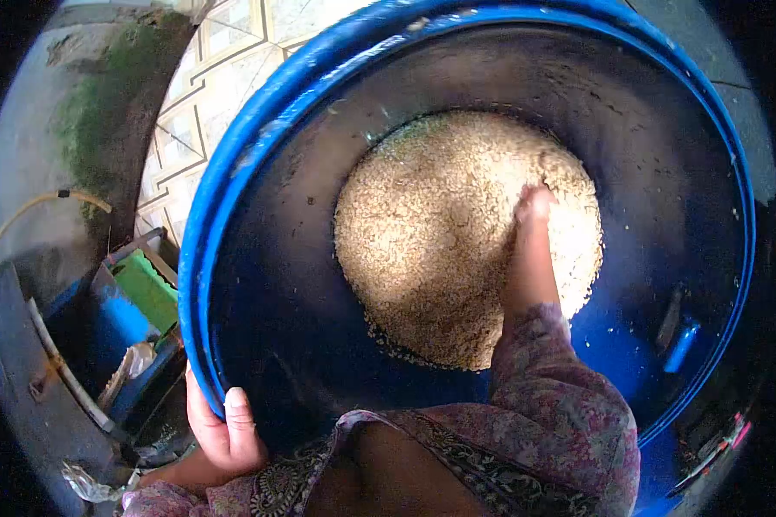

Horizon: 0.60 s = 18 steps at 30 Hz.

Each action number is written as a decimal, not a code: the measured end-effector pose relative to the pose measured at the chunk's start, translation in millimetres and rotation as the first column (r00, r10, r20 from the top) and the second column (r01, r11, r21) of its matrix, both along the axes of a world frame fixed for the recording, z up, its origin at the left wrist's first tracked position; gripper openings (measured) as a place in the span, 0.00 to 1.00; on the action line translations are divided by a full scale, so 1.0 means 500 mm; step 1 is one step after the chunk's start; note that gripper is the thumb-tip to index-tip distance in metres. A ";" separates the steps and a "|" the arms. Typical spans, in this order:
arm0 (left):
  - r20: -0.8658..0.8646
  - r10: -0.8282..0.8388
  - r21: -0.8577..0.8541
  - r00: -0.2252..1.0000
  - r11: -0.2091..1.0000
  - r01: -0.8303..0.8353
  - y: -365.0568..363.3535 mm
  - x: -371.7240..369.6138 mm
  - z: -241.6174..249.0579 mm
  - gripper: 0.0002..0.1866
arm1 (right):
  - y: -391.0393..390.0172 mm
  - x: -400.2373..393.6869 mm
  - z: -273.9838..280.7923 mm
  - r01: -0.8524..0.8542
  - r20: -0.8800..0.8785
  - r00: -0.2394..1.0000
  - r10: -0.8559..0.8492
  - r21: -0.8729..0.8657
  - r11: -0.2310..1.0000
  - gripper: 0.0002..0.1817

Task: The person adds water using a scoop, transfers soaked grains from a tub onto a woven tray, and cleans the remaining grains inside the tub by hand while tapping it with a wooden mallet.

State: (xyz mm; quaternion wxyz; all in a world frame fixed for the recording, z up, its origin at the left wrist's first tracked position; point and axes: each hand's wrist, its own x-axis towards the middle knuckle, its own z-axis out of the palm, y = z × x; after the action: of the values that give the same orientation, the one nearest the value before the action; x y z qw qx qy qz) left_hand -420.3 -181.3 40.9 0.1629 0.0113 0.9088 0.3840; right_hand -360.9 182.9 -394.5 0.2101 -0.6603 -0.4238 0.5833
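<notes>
A large blue plastic barrel [200,284] stands open before me, and I look down into it. At its bottom lies a round heap of pale, yellowish grain-like bits [414,224]. My left hand [224,426] grips the barrel's rim at the near left, thumb inside and fingers outside. Deep in the barrel, my right hand [536,205] reaches into the right part of the heap. Its fingers are blurred and partly sunk among the bits, so their pose is hidden. Patterned purple sleeves cover both arms.
Light patterned floor tiles [224,77] lie beyond the barrel at the upper left. A mossy grey surface [103,112] is at the far left. Below it sit a green and blue container [142,289], a thin hose [26,207] and a pipe [65,370].
</notes>
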 end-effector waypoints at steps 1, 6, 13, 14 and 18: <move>-0.004 0.018 0.016 1.000 1.000 -0.018 0.000 0.000 -0.001 0.23 | 0.000 0.027 0.038 0.080 -0.022 0.997 -0.079 0.031 0.996 0.21; 0.058 0.077 0.092 0.995 0.992 -0.082 0.008 0.004 0.004 0.24 | -0.048 0.039 0.201 0.247 -0.144 0.965 -0.221 0.196 0.949 0.21; 0.049 0.055 -0.036 0.997 0.998 -0.053 0.008 0.003 0.018 0.24 | 0.009 -0.295 -0.055 -0.715 0.080 0.699 0.711 0.076 0.695 0.26; 0.089 0.035 -0.086 0.995 0.996 -0.027 0.010 0.001 0.025 0.24 | 0.003 -0.323 -0.090 -0.827 0.244 0.557 0.794 0.072 0.558 0.26; 0.105 0.038 -0.105 0.994 0.994 -0.027 0.000 0.000 0.023 0.24 | -0.073 -0.358 -0.142 -0.971 0.477 0.185 0.859 -0.044 0.234 0.25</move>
State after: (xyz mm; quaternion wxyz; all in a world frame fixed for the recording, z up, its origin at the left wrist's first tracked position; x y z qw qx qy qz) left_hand -420.1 -181.4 52.2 0.2054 -0.0324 0.9174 0.3392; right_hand -540.0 146.5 -465.6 -0.1908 -0.3365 -0.8425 0.3748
